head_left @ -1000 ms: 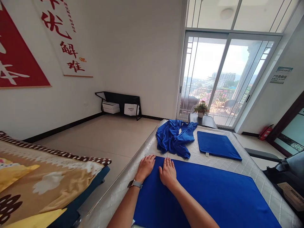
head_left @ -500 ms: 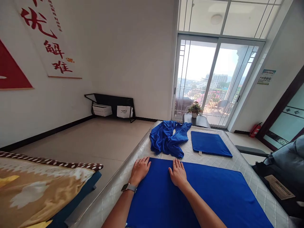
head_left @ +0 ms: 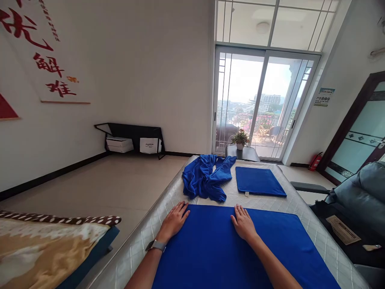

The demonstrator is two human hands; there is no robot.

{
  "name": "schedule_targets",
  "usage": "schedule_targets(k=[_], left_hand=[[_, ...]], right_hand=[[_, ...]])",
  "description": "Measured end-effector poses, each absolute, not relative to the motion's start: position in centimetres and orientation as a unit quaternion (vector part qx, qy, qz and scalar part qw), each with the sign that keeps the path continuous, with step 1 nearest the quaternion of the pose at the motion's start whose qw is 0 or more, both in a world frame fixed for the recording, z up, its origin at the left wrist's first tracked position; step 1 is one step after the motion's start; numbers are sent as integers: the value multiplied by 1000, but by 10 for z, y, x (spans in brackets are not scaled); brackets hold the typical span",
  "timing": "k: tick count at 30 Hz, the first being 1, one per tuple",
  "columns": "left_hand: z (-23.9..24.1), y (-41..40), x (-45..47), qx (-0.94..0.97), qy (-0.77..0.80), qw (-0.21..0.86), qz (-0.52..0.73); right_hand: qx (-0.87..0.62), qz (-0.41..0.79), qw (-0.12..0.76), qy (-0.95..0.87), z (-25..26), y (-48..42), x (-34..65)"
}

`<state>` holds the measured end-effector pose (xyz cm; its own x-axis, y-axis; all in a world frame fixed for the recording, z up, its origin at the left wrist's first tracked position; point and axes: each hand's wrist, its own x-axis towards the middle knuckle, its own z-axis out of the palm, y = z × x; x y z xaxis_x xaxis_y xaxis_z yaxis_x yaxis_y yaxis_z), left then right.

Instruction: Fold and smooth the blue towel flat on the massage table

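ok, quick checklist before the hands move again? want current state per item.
1. Left hand at the large blue cloth's far-left corner: ok, palm down.
2. Right hand on the same cloth's far edge: ok, palm down, fingers near the edge.
3. Large cloth's visible surface spread flat: ok, mostly smooth.
4. Large cloth's near edge straight: cannot tell, out of frame.
5. Small blue cloth apart from the large one: ok, mattress shows between them.
6. Crumpled blue cloth laid flat: not ok, bunched up.
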<state>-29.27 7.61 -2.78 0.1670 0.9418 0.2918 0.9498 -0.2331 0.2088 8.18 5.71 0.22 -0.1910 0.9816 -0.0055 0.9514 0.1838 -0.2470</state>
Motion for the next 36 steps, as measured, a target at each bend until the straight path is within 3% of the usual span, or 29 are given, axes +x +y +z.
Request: schedule_targets(k=[22,36], left_hand=[[-40,82,-300,-759,-634,4,-151],[-37,82,-297,-754,-638,-4,-159]], right_hand=[[-747,-8,35,-664,-33,45,347],[-784,-59,37,-616,-20,41,342]])
